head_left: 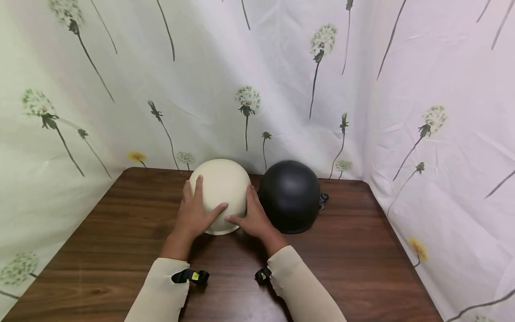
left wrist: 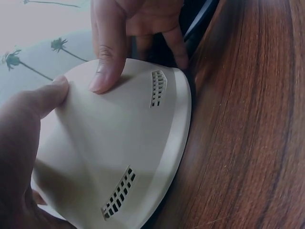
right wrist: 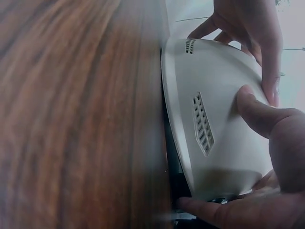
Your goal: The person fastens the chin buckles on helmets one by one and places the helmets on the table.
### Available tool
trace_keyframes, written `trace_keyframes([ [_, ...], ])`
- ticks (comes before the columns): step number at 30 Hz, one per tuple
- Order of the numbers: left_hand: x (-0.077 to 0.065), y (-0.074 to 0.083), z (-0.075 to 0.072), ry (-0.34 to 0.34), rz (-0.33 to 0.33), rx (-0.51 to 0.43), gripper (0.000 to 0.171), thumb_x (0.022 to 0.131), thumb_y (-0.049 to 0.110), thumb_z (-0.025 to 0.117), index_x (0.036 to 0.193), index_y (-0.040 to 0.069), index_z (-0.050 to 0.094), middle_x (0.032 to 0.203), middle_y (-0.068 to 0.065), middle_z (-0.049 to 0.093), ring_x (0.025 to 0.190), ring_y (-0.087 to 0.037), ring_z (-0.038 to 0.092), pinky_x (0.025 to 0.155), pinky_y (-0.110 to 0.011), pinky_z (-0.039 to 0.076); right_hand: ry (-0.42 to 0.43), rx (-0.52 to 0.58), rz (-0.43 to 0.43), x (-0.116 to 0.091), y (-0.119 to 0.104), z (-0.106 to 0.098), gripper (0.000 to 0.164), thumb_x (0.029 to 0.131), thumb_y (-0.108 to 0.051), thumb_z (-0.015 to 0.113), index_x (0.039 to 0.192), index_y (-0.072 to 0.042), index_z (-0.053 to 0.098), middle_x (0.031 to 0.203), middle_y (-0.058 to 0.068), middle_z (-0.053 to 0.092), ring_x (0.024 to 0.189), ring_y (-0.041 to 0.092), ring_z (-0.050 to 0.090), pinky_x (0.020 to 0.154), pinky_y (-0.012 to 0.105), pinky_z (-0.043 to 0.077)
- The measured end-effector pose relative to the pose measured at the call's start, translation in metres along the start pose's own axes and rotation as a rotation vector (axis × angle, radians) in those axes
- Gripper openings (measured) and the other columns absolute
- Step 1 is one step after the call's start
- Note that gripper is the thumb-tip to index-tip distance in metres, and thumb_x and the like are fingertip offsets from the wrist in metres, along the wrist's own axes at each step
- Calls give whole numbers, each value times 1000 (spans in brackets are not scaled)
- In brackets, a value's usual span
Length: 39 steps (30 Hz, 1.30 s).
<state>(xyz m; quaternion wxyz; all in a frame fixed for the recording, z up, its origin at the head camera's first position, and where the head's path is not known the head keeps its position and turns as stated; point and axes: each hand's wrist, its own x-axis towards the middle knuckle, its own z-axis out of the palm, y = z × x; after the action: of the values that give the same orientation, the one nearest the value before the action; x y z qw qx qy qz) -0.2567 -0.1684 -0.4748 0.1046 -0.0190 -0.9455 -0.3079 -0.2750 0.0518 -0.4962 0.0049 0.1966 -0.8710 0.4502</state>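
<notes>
A smooth cream helmet (head_left: 223,185) stands dome up at the far side of the wooden table. My left hand (head_left: 194,213) grips its left side, fingers spread along the shell and thumb over the near face. On the opposite side, my right hand (head_left: 256,218) holds the shell between thumb and fingers. The two thumbs come close together on the near face. Two slotted vents (left wrist: 119,193) show low on the shell in the left wrist view. One fingertip of the right hand reaches the helmet's rim (right wrist: 176,129) in the right wrist view.
A black helmet (head_left: 289,197) stands dome up just right of the cream one, with a dark buckle (head_left: 323,199) at its right side. The brown wood-grain table (head_left: 120,246) ends at a curtain (head_left: 281,89) printed with dandelions, which hangs behind and along both sides.
</notes>
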Motion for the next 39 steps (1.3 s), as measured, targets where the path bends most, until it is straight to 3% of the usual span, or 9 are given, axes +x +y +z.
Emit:
trace_keyframes([
  [11, -1, -2, 0, -1, 9, -7, 121, 89, 74, 66, 170, 22, -7, 170, -31, -4, 147, -65, 25, 104, -77, 39, 21, 44, 13, -7, -12, 5, 124, 91, -44, 83, 168, -3, -5, 175, 19, -7, 161, 37, 4, 124, 58, 26],
  [24, -9, -1, -13, -28, -7, -52, 120, 91, 74, 64, 170, 22, -10, 171, -29, -6, 142, -65, 34, 104, -76, 41, 132, 76, 28, -8, -25, 6, 124, 80, -39, 94, 169, -7, 15, 174, 19, 14, 160, 37, 18, 122, 55, 33],
  [31, -13, 6, -18, -20, -31, -76, 121, 91, 76, 63, 170, 22, -10, 171, -29, -1, 132, -68, 43, 99, -78, 42, 121, 80, 17, -8, -32, -5, 122, 78, -37, 96, 169, -11, 18, 174, 20, 16, 158, 40, 23, 120, 55, 35],
  [37, -18, 12, -23, -16, -30, -90, 119, 93, 73, 63, 170, 17, -8, 172, -29, -1, 138, -65, 40, 103, -76, 41, 129, 63, -1, -13, -42, -14, 122, 77, -34, 97, 169, -11, 20, 173, 21, 17, 157, 42, 25, 120, 56, 36],
  [39, -19, 14, -24, -1, -4, -77, 119, 93, 71, 64, 170, 12, -5, 173, -27, -2, 145, -62, 32, 106, -75, 39, 128, 52, -2, -15, -45, -16, 122, 77, -33, 97, 169, -11, 20, 172, 22, 17, 156, 42, 25, 119, 56, 36],
])
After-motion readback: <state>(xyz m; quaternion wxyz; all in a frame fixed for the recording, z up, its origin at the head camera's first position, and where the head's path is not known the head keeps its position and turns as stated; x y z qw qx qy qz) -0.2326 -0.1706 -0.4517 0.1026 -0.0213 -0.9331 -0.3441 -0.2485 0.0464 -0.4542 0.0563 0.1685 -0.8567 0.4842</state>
